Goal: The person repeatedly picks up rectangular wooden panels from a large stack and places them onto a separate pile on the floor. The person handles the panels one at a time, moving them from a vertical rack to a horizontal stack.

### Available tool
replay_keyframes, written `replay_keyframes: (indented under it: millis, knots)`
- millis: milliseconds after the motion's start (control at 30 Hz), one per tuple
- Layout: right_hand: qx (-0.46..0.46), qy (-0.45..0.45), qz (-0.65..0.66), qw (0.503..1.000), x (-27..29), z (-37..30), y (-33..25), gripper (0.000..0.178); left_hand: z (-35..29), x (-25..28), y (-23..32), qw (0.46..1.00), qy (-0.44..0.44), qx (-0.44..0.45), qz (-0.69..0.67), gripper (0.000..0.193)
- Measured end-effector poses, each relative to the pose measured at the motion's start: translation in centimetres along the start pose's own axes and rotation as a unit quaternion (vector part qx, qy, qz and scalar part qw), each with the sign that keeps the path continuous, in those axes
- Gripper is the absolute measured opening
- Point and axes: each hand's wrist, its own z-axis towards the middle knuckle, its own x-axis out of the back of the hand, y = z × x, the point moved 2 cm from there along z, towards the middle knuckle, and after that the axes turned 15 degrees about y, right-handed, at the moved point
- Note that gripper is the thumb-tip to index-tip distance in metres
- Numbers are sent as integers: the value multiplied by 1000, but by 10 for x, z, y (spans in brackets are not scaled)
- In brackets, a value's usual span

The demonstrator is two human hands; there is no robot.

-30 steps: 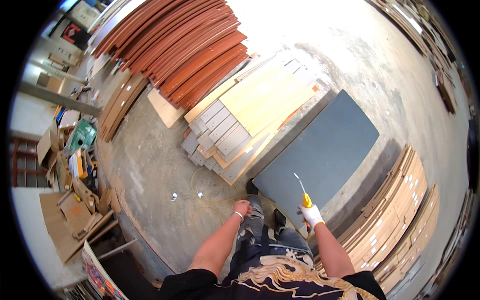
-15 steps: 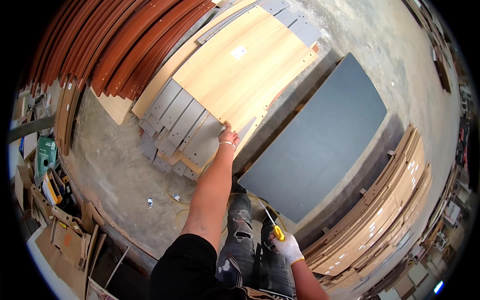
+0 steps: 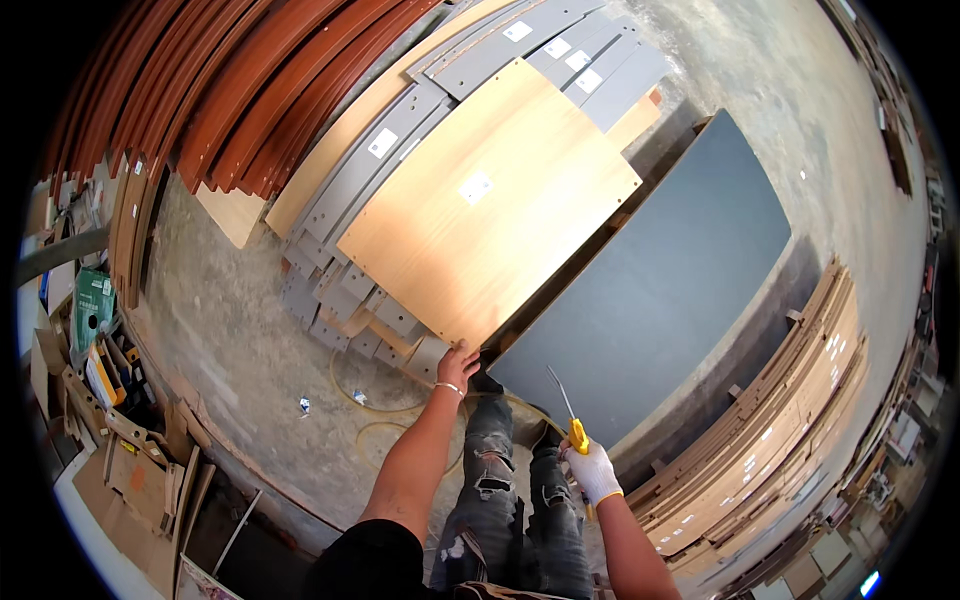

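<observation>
My left hand (image 3: 458, 367), bare with a light bracelet on the wrist, grips the near corner of a light wood-grain panel (image 3: 480, 250). The panel has a white label near its middle and lies askew on a stack of grey panels (image 3: 350, 190) and wood-coloured ones. In my right hand (image 3: 593, 470), which wears a white glove, is a yellow air blow gun (image 3: 578, 436). Its thin metal nozzle, bent at the tip, points up and away over the near end of a large dark grey board (image 3: 650, 290). The gloved fingers are closed round its handle.
Reddish-brown curved boards (image 3: 250, 90) stand stacked at the far left. A pile of long wooden strips (image 3: 760, 420) lies on the right. Left of me is a clutter of offcuts (image 3: 140, 430) and boxes. A yellow hose (image 3: 400, 410) loops on the concrete floor by my feet.
The wood-grain panel has slid toward me with my left hand, baring grey panels with white labels behind it. My right hand has shifted slightly right and the blow gun has risen.
</observation>
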Motion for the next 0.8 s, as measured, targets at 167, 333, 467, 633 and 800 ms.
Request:
replay_keyframes:
  millis: [167,333,467,633,800]
  knots:
    - [-13,-17,-38,999,0,21,-40,29,6,26,13,996,-50,-51,-57,48]
    - [-18,72,78,994,35,60,-93,37,-10,1,63,991,-29,-1,-134,52]
    - [4,68,74,995,63,45,-119,32,-47,20,91,974,-200,47,-99,52]
    - [149,-119,-141,971,60,-40,-66,29,-142,-5,119,970,-215,-58,-97,51]
    - [172,7,-126,977,46,-84,-22,34,-199,-28,147,953,-214,-108,-186,45]
